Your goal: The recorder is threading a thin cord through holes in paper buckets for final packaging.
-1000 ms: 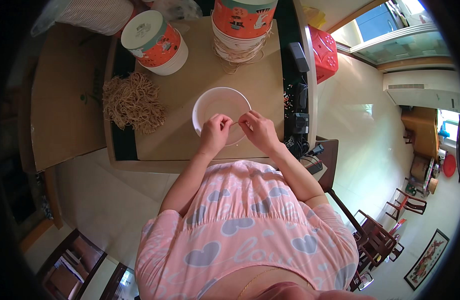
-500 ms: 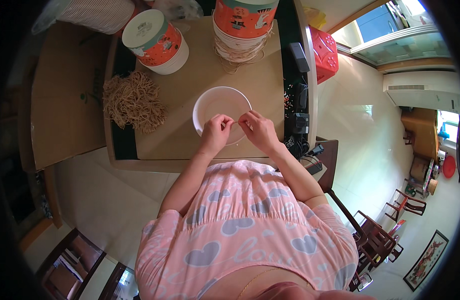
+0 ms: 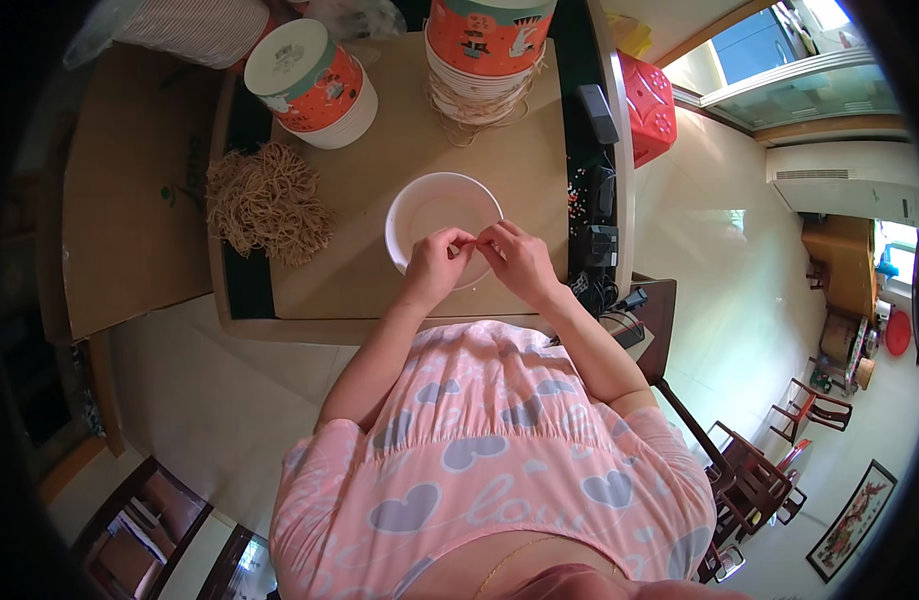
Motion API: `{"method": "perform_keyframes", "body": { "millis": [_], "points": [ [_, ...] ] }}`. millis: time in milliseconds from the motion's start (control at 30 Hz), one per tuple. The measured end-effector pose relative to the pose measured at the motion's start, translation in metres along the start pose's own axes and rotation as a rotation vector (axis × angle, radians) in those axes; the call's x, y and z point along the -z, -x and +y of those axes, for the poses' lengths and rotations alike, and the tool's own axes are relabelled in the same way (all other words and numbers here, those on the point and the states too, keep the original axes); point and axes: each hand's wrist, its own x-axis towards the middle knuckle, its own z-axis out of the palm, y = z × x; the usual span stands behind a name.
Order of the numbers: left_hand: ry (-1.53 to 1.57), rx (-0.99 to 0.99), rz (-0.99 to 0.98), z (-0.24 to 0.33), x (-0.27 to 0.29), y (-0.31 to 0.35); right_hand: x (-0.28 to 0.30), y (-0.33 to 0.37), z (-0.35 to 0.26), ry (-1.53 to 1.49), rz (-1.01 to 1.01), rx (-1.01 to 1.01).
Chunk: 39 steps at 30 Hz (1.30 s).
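Observation:
A round white paper tub point(image 3: 404, 215) stands open near the front edge of the table. Over its near right rim, my left hand point(image 3: 437, 265) and my right hand point(image 3: 519, 260) meet fingertip to fingertip, both closed in a pinch. A short bit of thin tan cord point(image 3: 455, 249) shows at the left fingers; the rest of it is hidden in the two grips. To the left lies a tangled heap of similar tan cord point(image 3: 269, 203).
Stacked red-patterned paper tubs point(image 3: 314, 95) stand at the back left. A second stack point(image 3: 484, 45) at the back has loose cords round its base. Black adapters point(image 3: 600, 190) and small beads point(image 3: 576, 200) line the right edge. A cardboard box point(image 3: 129, 200) stands left.
My left hand has shifted slightly up and to the right, so the fingertips now meet. The stretch of cord seen between the hands before is mostly hidden.

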Motion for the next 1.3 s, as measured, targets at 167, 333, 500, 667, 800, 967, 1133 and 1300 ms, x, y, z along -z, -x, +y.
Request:
{"method": "perform_keyframes", "body": {
  "millis": [167,333,500,667,800,967,1133,1300],
  "points": [
    [-0.055,0.013,-0.01,-0.002,0.001,0.001,-0.001,0.001,0.002,-0.019,-0.02,0.006],
    [-0.043,0.086,-0.015,-0.001,0.008,0.004,0.004,-0.002,0.002,-0.032,0.001,-0.006],
    [0.055,0.119,-0.073,0.004,0.013,0.009,0.01,-0.001,-0.007,-0.115,0.005,0.078],
    [0.07,0.135,-0.102,0.023,0.019,0.014,0.019,0.006,-0.009,-0.086,-0.033,0.035],
    [0.194,0.164,-0.189,0.033,0.02,0.021,0.02,0.013,-0.001,-0.063,0.034,0.043],
    [0.319,0.17,-0.278,0.049,0.011,0.034,0.015,0.017,0.018,-0.063,0.065,-0.03],
    [0.506,0.216,-0.289,0.062,0.008,0.031,0.011,0.017,0.025,-0.143,0.055,-0.061],
    [0.614,0.265,-0.253,0.066,0.005,0.02,-0.007,0.023,0.016,-0.316,0.021,-0.234]
  ]
}}
